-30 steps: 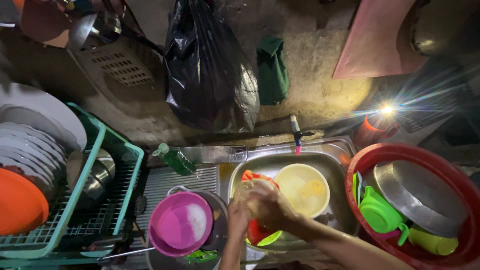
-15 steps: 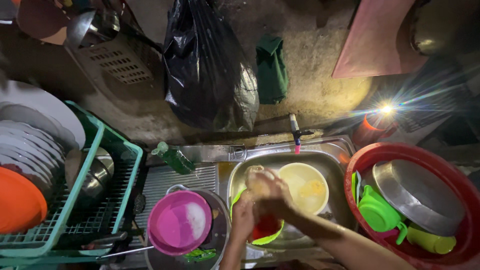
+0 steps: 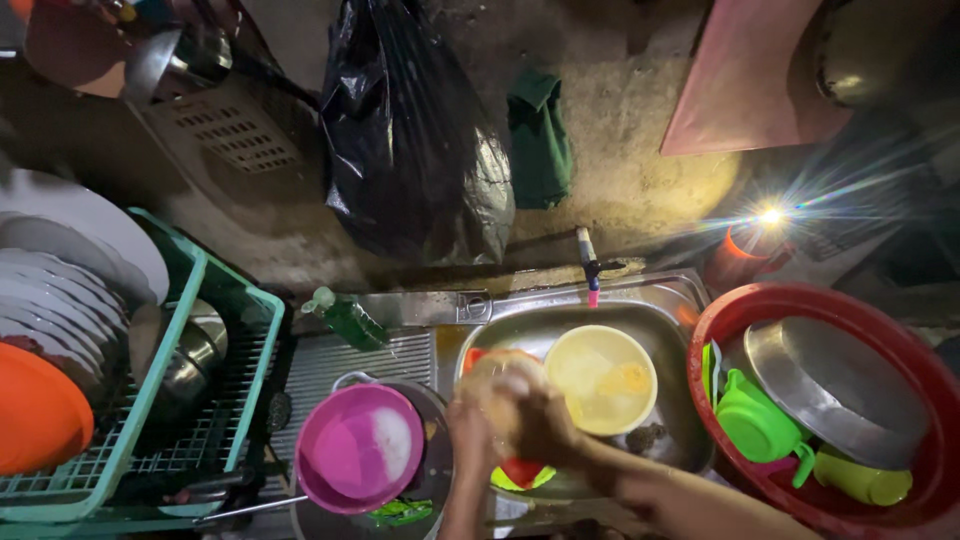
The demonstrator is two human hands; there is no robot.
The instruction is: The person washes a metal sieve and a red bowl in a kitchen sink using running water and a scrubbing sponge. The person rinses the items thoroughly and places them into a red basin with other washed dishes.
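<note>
1. Head view: both hands meet over the sink [image 3: 660, 300]. The left hand [image 3: 478, 425] and right hand [image 3: 535, 415] are pressed together, blurred. Fingers look curled around something pale, but I cannot tell what they grip.
2. A red dish [image 3: 520, 468] lies under the hands, in the basin, so drips fall there.
3. The yellow bowl [image 3: 600, 378] sits just right of them, touching distance; the pink bowl [image 3: 362, 447] is just left on the drainboard.
4. Room is tight: the red tub [image 3: 800, 300] crowds the right rim, the green rack [image 3: 190, 330] the left, the tap [image 3: 590, 268] behind.
</note>
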